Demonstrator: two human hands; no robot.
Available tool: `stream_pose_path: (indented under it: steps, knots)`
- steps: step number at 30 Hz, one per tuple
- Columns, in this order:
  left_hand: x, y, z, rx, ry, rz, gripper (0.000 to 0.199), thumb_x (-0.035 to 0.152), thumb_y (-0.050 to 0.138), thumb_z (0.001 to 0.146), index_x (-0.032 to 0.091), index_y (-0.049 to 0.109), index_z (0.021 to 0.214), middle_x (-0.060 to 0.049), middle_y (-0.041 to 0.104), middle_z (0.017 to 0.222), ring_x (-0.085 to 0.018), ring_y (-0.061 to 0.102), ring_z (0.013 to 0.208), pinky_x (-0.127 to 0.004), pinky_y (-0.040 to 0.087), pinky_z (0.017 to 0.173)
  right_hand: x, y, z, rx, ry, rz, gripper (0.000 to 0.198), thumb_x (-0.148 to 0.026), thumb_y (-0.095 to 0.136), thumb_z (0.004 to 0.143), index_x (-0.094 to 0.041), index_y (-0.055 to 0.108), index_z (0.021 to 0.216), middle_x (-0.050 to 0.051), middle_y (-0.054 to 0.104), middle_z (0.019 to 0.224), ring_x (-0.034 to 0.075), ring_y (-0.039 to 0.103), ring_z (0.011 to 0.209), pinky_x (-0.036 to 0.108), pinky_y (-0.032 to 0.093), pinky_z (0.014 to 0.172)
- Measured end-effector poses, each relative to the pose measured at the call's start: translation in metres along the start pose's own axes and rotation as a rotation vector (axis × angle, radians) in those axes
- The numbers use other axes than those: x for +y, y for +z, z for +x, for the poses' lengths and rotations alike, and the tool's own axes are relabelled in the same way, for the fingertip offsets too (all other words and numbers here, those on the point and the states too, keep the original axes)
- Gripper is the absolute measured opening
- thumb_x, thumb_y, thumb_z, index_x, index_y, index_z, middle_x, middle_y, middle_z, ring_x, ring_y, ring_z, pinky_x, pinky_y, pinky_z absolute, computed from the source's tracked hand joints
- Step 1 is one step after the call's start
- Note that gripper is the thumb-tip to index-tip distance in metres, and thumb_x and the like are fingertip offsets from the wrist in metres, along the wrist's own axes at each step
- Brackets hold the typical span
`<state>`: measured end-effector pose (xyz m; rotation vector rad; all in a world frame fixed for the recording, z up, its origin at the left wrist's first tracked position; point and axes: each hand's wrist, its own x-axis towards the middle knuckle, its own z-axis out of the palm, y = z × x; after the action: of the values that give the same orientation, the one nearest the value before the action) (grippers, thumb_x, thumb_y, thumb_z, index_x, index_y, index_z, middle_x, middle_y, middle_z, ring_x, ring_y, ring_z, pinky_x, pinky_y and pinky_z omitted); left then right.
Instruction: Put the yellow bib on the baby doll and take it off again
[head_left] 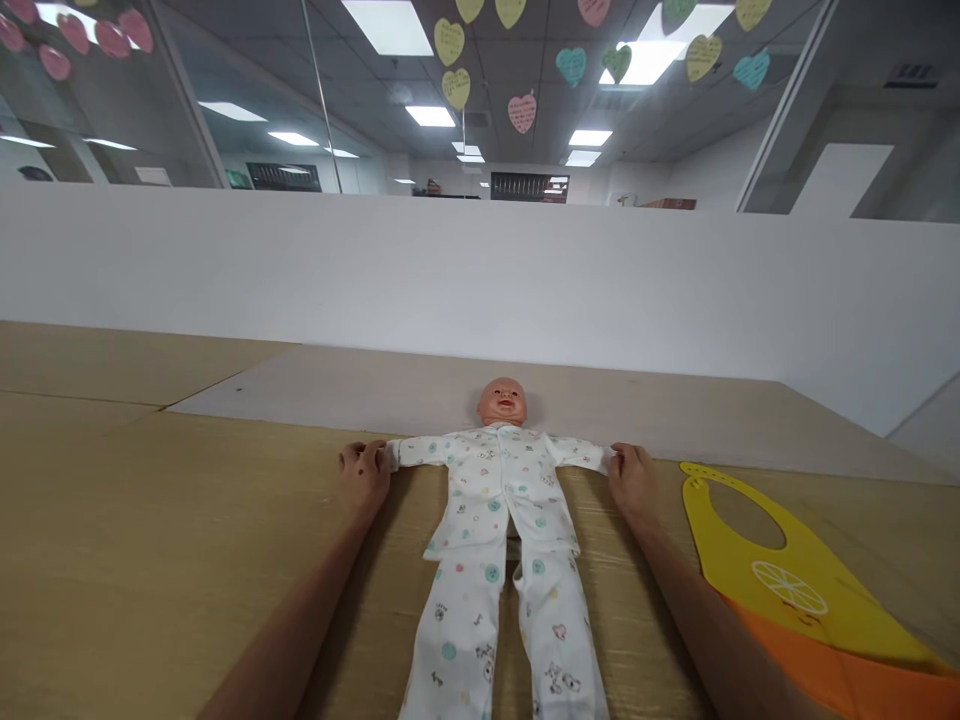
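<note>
A baby doll [502, 402] lies on its back in the middle, head at the far end, arms spread out sideways. It wears a white patterned pajama top [480, 480] and matching pajama pants [461, 630]; the lower legs run out of view. My left hand [365, 476] pinches the cuff of the sleeve on the left. On the other side, my right hand [631, 478] has its fingers closed on the right sleeve's cuff. Both sleeves are stretched out straight. The top hangs parted at its lower front. Neither doll hand shows.
A yellow silicone bib [780, 570] with an orange pocket [847, 665] lies to the right, beside my right forearm. The brown table surface [150, 560] meets a pale board [360, 385] at the back. Behind stands a white wall [450, 275] below glass with heart-shaped notes.
</note>
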<state>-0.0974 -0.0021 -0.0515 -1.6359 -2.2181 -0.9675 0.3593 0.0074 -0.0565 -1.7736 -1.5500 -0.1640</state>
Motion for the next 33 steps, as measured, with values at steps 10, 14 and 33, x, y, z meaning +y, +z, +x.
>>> stream_pose_path:
  steps: [10, 14, 33]
  knots:
    - [-0.007, 0.004, 0.005, -0.137, -0.081, -0.030, 0.039, 0.024, 0.037, 0.092, 0.013, 0.067, 0.115, -0.019, 0.071, 0.109, -0.031, 0.059, 0.111, -0.044, 0.039, 0.099, 0.021, -0.004, 0.013, -0.234, 0.252, 0.024, 0.038, -0.023, 0.035, 0.094, -0.009, 0.065, 0.112, 0.016, 0.067, 0.114, 0.023, 0.062, 0.101, 0.028, 0.043, 0.087]
    - [-0.009, 0.005, 0.005, -0.142, -0.045, -0.051, 0.038, 0.022, 0.038, 0.091, 0.011, 0.067, 0.113, -0.021, 0.071, 0.108, -0.032, 0.062, 0.107, -0.046, 0.041, 0.098, 0.020, -0.004, 0.012, -0.264, 0.252, 0.018, 0.038, -0.024, 0.034, 0.095, -0.010, 0.066, 0.111, 0.016, 0.068, 0.113, 0.024, 0.064, 0.099, 0.029, 0.044, 0.082]
    - [-0.004, 0.002, 0.008, -0.174, -0.082, -0.047, 0.041, 0.015, 0.035, 0.088, 0.013, 0.068, 0.112, -0.017, 0.074, 0.105, -0.031, 0.066, 0.104, -0.040, 0.045, 0.093, 0.017, -0.006, 0.010, -0.270, 0.245, 0.014, 0.041, -0.017, 0.039, 0.085, -0.010, 0.066, 0.115, 0.016, 0.069, 0.113, 0.023, 0.067, 0.097, 0.030, 0.048, 0.080]
